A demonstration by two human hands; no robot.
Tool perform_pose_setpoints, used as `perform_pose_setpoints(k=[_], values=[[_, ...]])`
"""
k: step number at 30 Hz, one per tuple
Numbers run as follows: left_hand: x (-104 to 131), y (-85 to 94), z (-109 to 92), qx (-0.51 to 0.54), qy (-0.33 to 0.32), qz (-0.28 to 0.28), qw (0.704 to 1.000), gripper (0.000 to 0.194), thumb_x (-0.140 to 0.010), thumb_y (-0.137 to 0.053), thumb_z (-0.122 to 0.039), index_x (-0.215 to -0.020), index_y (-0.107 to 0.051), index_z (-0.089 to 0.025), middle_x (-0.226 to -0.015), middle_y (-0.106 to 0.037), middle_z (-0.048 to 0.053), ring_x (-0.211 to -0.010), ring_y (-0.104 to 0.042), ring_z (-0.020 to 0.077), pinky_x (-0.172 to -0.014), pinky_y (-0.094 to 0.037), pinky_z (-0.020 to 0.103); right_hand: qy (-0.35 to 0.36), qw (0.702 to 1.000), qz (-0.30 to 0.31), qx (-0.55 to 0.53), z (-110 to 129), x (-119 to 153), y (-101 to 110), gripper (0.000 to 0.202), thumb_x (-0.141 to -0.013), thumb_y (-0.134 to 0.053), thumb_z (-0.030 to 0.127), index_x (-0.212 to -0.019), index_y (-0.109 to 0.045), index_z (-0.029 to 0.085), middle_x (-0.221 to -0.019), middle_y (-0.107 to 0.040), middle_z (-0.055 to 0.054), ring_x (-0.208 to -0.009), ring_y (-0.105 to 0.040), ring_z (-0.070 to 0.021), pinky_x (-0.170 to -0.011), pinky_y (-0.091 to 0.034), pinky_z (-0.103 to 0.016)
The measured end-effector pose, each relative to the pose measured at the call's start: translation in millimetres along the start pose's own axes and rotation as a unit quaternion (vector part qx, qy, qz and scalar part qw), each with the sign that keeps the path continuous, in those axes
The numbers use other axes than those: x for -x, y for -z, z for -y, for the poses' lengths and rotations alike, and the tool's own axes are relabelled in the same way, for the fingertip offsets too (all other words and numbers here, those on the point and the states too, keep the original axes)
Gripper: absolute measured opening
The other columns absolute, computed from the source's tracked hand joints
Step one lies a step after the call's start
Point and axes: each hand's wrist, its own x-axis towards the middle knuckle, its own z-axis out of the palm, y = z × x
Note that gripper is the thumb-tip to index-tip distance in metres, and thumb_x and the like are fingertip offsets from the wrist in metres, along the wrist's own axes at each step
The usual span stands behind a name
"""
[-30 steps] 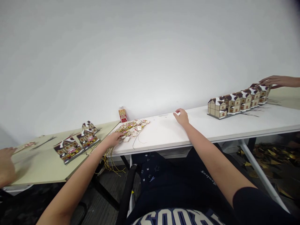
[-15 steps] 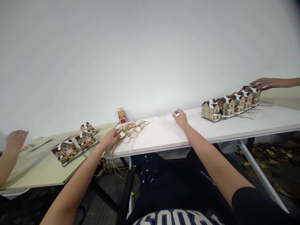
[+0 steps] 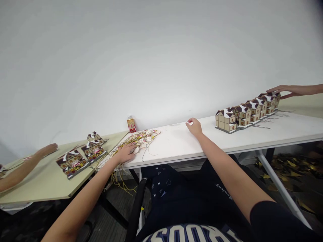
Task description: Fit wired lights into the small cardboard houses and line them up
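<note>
Heap of small white wired blocks (image 3: 146, 136) just left of centre in the frame, spread over the left end of the white desk (image 3: 176, 144), with loose yellowish wires (image 3: 122, 183) hanging past its near edge. Left hand (image 3: 125, 153) palm down at the heap's near left side, grip partly spread, fingertips beside one white block; unclear whether pinched or merely touched. Right hand (image 3: 194, 127) at mid-frame, low over the same desk, thumb and forefinger curled towards each other; unclear whether anything small between them. Gold-and-red bottle (image 3: 131, 125) just behind the heap, against the wall. Row of snow-roofed model houses (image 3: 243, 116) at right of frame, co-worker's hand (image 3: 290, 90) at its far end. Model shopfronts (image 3: 73, 164) on the cream desk (image 3: 32, 192) at lower left, another co-worker's hand (image 3: 49, 149) farther left.
</note>
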Motion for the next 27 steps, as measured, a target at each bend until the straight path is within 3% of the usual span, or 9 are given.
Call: perform_pose_setpoints(k=[4,8,11,14,15,17,23,25,27], values=[[-3,-0.2,-4,0.056,0.012,-0.004,0.998,0.054,-0.081,-0.044,-0.057,-0.119,-0.061,-0.023,-0.137,-0.051,0.012,-0.125,-0.044,0.0358,-0.100,-0.035,0.056,0.003,1.000,0.002,0.006,-1,0,0,0.011,-0.075,-0.057,0.031,-0.080,-0.057,0.022,-0.088,-0.063,-0.006,-0.076,-0.054,-0.0203,-0.075,-0.043,-0.036],[-6,7.3,-5,0.201,0.051,-0.103,0.973,0.055,-0.078,-0.047,-0.061,-0.109,-0.063,-0.018,-0.122,-0.061,0.012,-0.114,-0.054,0.0300,-0.098,-0.041,0.045,0.006,1.000,-0.001,0.012,0,0,-1,0.010,-0.075,-0.056,0.030,-0.080,-0.057,0.022,-0.088,-0.063,-0.005,-0.075,-0.054,-0.0202,-0.075,-0.043,-0.036],[-11,26.9,5,0.365,0.129,-0.233,0.892,0.055,-0.077,-0.049,-0.062,-0.103,-0.061,-0.015,-0.104,-0.065,0.009,-0.092,-0.060,0.0219,-0.082,-0.049,0.033,0.005,1.000,0.000,0.015,1,0,-1,0.009,-0.075,-0.056,0.029,-0.080,-0.057,0.022,-0.088,-0.063,-0.005,-0.075,-0.054,-0.0199,-0.075,-0.043,-0.035],[-17,54.0,20,0.482,0.230,-0.366,0.762,0.046,-0.075,-0.056,-0.056,-0.097,-0.058,-0.016,-0.081,-0.061,0.002,-0.058,-0.051,0.0102,-0.056,-0.044,0.023,0.004,1.000,0.000,0.017,1,0,0,0.009,-0.075,-0.057,0.029,-0.080,-0.057,0.021,-0.088,-0.063,-0.005,-0.074,-0.054,-0.0193,-0.076,-0.042,-0.035],[-19,62.3,25,0.510,0.257,-0.395,0.720,0.043,-0.074,-0.058,-0.053,-0.097,-0.057,-0.017,-0.075,-0.057,0.000,-0.050,-0.045,0.0072,-0.050,-0.040,0.020,0.005,1.000,0.000,0.017,1,0,0,0.010,-0.075,-0.057,0.029,-0.080,-0.057,0.021,-0.088,-0.063,-0.005,-0.074,-0.054,-0.0191,-0.076,-0.042,-0.034],[-24,75.2,33,0.560,0.274,-0.398,0.673,0.038,-0.075,-0.059,-0.050,-0.095,-0.054,-0.019,-0.065,-0.050,-0.004,-0.042,-0.039,0.0047,-0.044,-0.035,0.018,0.007,1.000,0.001,0.017,0,0,0,0.010,-0.075,-0.057,0.029,-0.080,-0.057,0.021,-0.087,-0.063,-0.005,-0.074,-0.054,-0.0189,-0.076,-0.042,-0.034],[-39,75.8,34,0.629,0.290,-0.248,0.677,0.033,-0.084,-0.053,-0.049,-0.102,-0.044,-0.023,-0.078,-0.064,0.004,-0.054,-0.063,0.0135,-0.053,-0.049,0.024,-0.001,1.000,-0.001,0.014,0,0,0,0.012,-0.074,-0.056,0.030,-0.082,-0.058,0.020,-0.088,-0.063,-0.005,-0.074,-0.053,-0.0186,-0.075,-0.041,-0.034],[-45,70.0,35,0.604,0.279,-0.236,0.709,0.038,-0.086,-0.051,-0.049,-0.113,-0.040,-0.024,-0.087,-0.067,0.006,-0.060,-0.065,0.0152,-0.058,-0.052,0.028,-0.001,1.000,0.000,0.014,1,0,0,0.012,-0.074,-0.056,0.030,-0.082,-0.059,0.020,-0.088,-0.063,-0.005,-0.074,-0.053,-0.0187,-0.075,-0.041,-0.033],[-51,65.8,41,0.499,0.260,-0.265,0.783,0.043,-0.086,-0.052,-0.047,-0.121,-0.039,-0.025,-0.095,-0.067,0.008,-0.069,-0.066,0.0169,-0.066,-0.053,0.033,-0.002,1.000,0.001,0.015,1,0,0,0.012,-0.074,-0.057,0.029,-0.082,-0.059,0.020,-0.088,-0.063,-0.005,-0.074,-0.053,-0.0186,-0.075,-0.041,-0.033]])
